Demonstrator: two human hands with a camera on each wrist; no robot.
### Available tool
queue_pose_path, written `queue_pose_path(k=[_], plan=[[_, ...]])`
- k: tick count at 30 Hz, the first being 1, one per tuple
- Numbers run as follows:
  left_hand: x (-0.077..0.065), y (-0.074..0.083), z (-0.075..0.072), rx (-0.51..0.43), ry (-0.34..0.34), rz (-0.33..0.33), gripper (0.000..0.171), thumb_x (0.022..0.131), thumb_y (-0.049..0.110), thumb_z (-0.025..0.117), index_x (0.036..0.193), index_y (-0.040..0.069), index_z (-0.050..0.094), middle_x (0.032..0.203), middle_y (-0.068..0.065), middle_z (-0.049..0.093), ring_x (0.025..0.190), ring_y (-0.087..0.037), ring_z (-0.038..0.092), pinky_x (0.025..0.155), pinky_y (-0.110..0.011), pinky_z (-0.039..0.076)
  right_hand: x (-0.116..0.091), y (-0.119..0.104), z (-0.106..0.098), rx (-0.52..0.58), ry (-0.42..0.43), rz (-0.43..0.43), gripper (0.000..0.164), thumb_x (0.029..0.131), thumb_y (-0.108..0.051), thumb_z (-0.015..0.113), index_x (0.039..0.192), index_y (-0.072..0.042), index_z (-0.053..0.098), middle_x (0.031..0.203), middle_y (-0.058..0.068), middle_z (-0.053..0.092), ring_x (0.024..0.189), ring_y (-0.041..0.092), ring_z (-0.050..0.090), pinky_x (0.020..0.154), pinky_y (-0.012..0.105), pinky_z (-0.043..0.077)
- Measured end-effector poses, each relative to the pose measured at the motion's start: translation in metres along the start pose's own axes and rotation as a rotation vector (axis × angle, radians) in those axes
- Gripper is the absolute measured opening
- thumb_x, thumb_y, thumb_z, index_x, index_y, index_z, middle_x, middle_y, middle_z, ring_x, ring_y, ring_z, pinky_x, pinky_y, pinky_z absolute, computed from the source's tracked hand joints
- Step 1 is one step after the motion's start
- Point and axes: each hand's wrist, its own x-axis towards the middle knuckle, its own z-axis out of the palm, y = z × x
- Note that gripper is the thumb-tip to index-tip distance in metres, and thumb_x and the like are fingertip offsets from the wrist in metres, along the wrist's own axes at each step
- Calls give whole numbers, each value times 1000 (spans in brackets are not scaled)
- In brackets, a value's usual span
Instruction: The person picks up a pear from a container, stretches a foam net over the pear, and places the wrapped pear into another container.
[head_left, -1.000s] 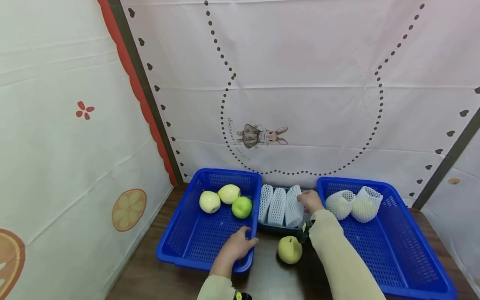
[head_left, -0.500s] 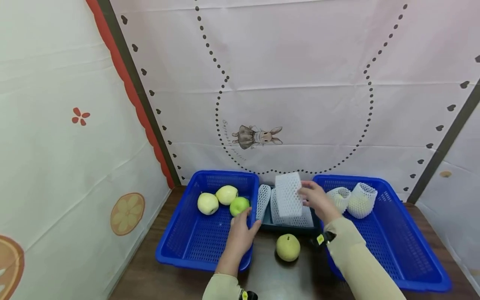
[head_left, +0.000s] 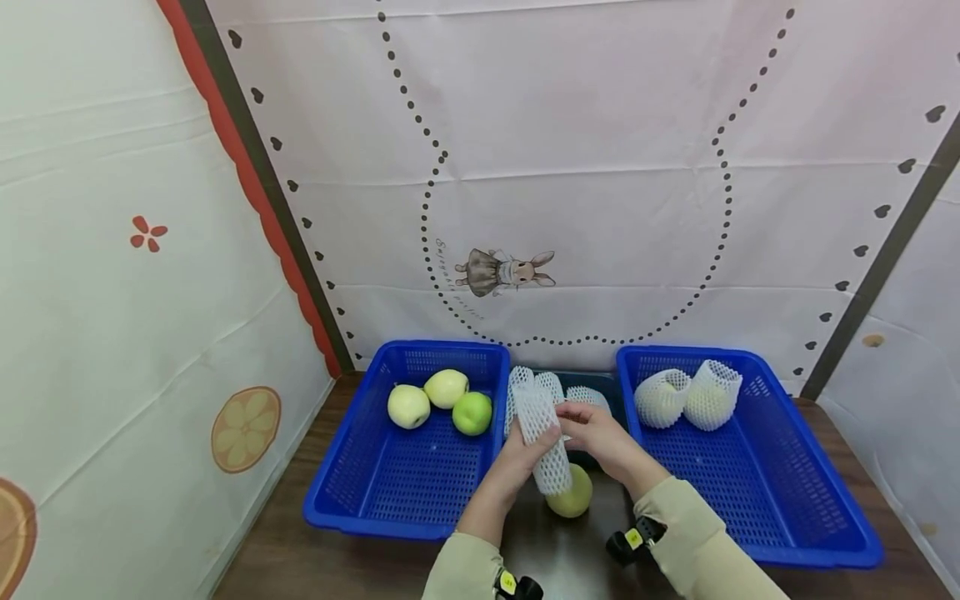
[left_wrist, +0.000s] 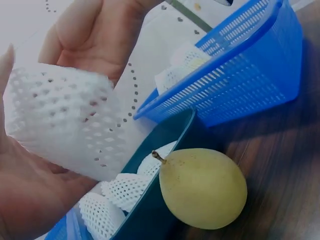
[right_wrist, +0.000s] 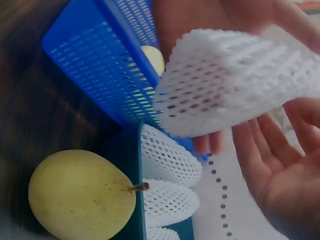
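A white foam net sleeve is held above the table in front of the teal tray. My left hand grips it, thumb across the front. My right hand pinches its right edge with the fingertips; some fingers are hidden behind the net. In the left wrist view the foam sleeve spans between both hands, looking flattened. The right wrist view shows the sleeve close up. Below the hands, a yellow-green pear rests on the table, partly covered by the sleeve in the head view.
The teal tray holds more foam sleeves. At left, a blue basket contains two pale yellow fruits and a green apple. The right blue basket has two fruits in foam sleeves.
My right hand has lifted a foam sleeve out of the tray and brought it left and nearer. My left hand has left the basket's rim and taken hold of the sleeve.
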Motion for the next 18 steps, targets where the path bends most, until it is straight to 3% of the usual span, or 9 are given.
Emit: queue_pose_path(k=[3, 8, 11, 15, 18], plan=[[-2, -1, 1, 4, -22, -18, 72, 94, 40, 50, 145, 4, 14, 142, -19, 31, 126, -31, 35, 103, -48, 27, 0, 2, 5, -69, 63, 19, 36, 91, -10, 58, 124, 3, 51, 116, 16, 55, 105, 26, 53, 87, 44, 46], [-6, 0, -7, 70, -38, -23, 67, 98, 50, 29, 143, 0, 25, 136, -20, 42, 125, -30, 39, 105, -45, 25, 1, 6, 0, -123, 110, 101, 35, 89, -18, 62, 118, 2, 57, 107, 11, 62, 95, 20, 56, 80, 40, 48], [-10, 4, -18, 83, 9, -38, 73, 97, 54, 24, 144, -3, 22, 143, -21, 33, 133, -33, 27, 108, -47, 17, 0, 7, -11, -99, 169, 101, 36, 90, -20, 61, 116, 5, 59, 106, 11, 63, 88, 16, 57, 78, 39, 48], [-12, 7, -31, 33, 42, -33, 76, 97, 53, 25, 146, -1, 8, 152, -18, 11, 138, -32, 8, 109, -46, 8, -3, 4, -23, -43, 228, 75, 40, 92, -21, 58, 122, 6, 54, 114, 14, 60, 86, 13, 57, 81, 41, 48], [-11, 3, -31, -80, 20, -11, 73, 97, 51, 33, 147, 2, 13, 147, -18, 26, 135, -31, 24, 108, -44, 18, -5, 1, -19, -15, 164, 49, 42, 94, -24, 55, 125, 4, 52, 116, 14, 58, 90, 15, 58, 82, 40, 48]])
